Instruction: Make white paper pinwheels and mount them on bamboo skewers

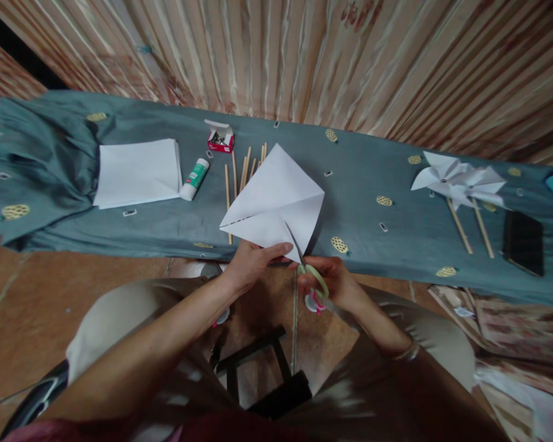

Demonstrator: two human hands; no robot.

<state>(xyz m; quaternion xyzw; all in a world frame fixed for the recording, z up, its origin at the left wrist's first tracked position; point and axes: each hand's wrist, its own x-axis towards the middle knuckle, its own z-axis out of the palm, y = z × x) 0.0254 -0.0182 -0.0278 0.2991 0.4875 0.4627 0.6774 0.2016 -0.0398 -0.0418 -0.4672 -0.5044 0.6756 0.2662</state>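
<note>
My left hand [257,261] pinches the near edge of a white paper square [283,184], its thumb lying on top. One slit runs into the square from its left corner, and fold lines cross its middle. My right hand [329,277] grips a pair of scissors [314,279] by the pale green handles. A blade lies over the paper near its lower corner, pointing up and left toward the middle. The other blade is hidden, apparently under the sheet. Several thin wooden sticks [234,175] lie partly beneath the paper.
To the left are a paper stack [138,173], a glue stick [195,179] and an open red box [220,139] of small metal pieces. On the right, paper pinwheels [458,178] on sticks lie beside a black phone [523,244]. A patterned green cloth [364,230] covers the narrow table.
</note>
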